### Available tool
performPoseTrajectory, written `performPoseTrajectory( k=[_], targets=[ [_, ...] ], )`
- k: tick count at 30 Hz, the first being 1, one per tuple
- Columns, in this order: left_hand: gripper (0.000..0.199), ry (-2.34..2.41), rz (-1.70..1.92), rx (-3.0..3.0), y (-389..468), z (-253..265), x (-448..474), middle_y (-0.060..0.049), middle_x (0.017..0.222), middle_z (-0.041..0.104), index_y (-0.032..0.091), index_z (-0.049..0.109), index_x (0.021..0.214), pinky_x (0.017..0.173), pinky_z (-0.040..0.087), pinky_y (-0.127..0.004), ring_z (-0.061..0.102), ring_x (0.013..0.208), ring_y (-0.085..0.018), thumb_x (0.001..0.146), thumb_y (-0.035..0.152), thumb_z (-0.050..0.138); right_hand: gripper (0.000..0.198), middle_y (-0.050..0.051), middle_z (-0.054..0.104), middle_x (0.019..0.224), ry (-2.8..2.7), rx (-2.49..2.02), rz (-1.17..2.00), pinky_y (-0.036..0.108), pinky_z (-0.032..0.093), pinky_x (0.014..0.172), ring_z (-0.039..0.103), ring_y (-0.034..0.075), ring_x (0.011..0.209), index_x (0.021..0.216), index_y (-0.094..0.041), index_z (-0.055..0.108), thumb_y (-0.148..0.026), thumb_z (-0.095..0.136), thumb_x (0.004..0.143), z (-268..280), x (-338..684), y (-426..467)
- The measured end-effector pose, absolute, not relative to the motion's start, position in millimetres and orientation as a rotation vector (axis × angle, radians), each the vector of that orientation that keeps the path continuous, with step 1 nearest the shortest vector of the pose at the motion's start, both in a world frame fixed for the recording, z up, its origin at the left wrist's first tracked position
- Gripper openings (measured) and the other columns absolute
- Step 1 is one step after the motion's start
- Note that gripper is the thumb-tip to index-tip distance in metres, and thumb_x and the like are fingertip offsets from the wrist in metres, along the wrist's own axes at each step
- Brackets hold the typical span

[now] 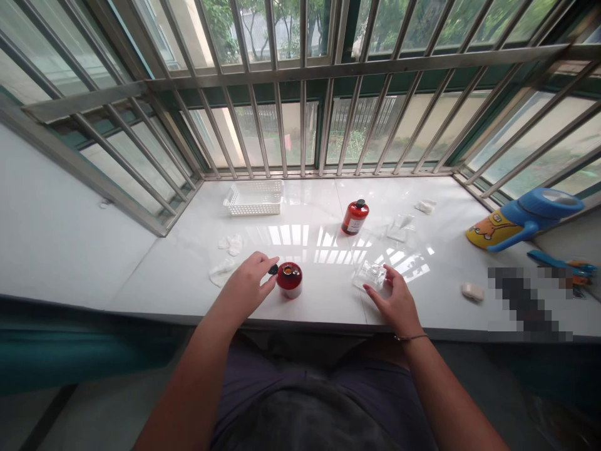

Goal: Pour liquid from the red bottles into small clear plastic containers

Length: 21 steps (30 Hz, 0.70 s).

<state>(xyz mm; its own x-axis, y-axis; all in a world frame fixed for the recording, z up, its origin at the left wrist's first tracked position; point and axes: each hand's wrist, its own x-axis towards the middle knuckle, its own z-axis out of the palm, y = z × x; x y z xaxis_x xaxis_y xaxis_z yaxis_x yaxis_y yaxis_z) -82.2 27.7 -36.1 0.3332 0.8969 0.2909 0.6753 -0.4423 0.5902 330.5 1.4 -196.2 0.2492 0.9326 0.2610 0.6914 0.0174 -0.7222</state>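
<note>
while the left hand pinches a black cap, the uncapped bottle stands just to its right

and we start close in, at the front edge of the white counter, where the uncapped bottle stands upright, long axis vertical, dark round mouth turned up to us. what a relation this is! the bottle is just off the left thumb and forefinger, which are closed on the black cap, and that cap sits off the mouth, on its left side; whether cap and shoulder touch, i can't tell from up here. the left hand is easily the nearer one.

across to the right hand, well apart from the bottle, thumb and fingers parted and curved about a clear plastic piece on the counter. firm grip or light touch? can't call it.

a little deeper, a thin crumpled white sheet lies beyond the left forearm. then, farther on, the second red bottle, upright too, its black top on, more clear plastic to its right. and right at the back, the white basket, close under the window bars.
</note>
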Motion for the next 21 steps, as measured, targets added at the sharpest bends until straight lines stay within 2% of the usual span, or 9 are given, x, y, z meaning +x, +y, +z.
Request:
performPoseTrajectory(
  k=[7,17,21],
  targets=[
    [0.03,1.326,0.63,2.325,35.3,-21.4,-65.3,-0.008,0.104,0.066,0.027,0.078,0.121,0.082,0.057,-0.04,0.065,0.09,-0.028,0.094,0.022,0.067,0.093,0.018,0.061,0.148,-1.495,-1.723,0.402,0.056,0.058,0.106,0.067,0.039,0.126,0.157,-0.023,0.047,-0.075,0.075,0.086,-197.3,330.5,2.0],
    [0.024,1.247,0.552,2.365,41.5,-11.8,-64.5,-0.006,0.108,0.066,0.029,0.078,0.12,0.083,0.056,-0.038,0.067,0.093,-0.027,0.098,0.028,0.068,0.091,0.018,0.061,0.149,-1.494,-1.715,0.405,0.056,0.058,0.108,0.067,0.038,0.127,0.157,-0.023,0.047,-0.073,0.076,0.086,-197.4,330.6,1.9],
    [0.029,1.262,0.534,2.356,43.5,-11.9,-60.3,-0.007,0.117,0.071,0.027,0.073,0.126,0.093,0.057,-0.043,0.07,0.105,-0.03,0.098,0.027,0.069,0.092,0.018,0.06,0.15,-1.491,-1.705,0.403,0.056,0.057,0.108,0.067,0.038,0.128,0.157,-0.022,0.048,-0.073,0.076,0.086,-199.0,331.2,2.5]
  ],
)
